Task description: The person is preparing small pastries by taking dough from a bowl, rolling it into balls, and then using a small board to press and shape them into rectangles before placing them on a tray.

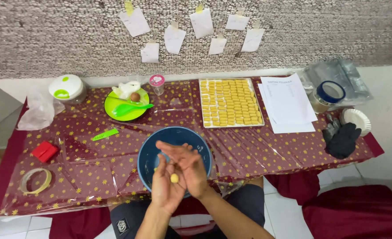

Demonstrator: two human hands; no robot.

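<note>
A small yellow dough ball [174, 178] rests on the palm of my left hand [165, 188], which is held flat and upturned. My right hand [188, 164] lies across it from above, fingers stretched out to the left, touching the ball. Both hands hover over the near side of a blue bowl [149, 152] on a low table covered with a maroon star-patterned cloth [249, 150]. Behind the bowl stands a tray [200, 102] filled with rows of several yellow dough pieces.
A green plate [112, 108] with a green scraper and a brown ball sits at back left, near a white lidded container [66, 87]. Tape roll [35, 180], red item [44, 151], paper sheets [286, 104], black gloves [342, 139] and a paper plate [356, 120] lie around.
</note>
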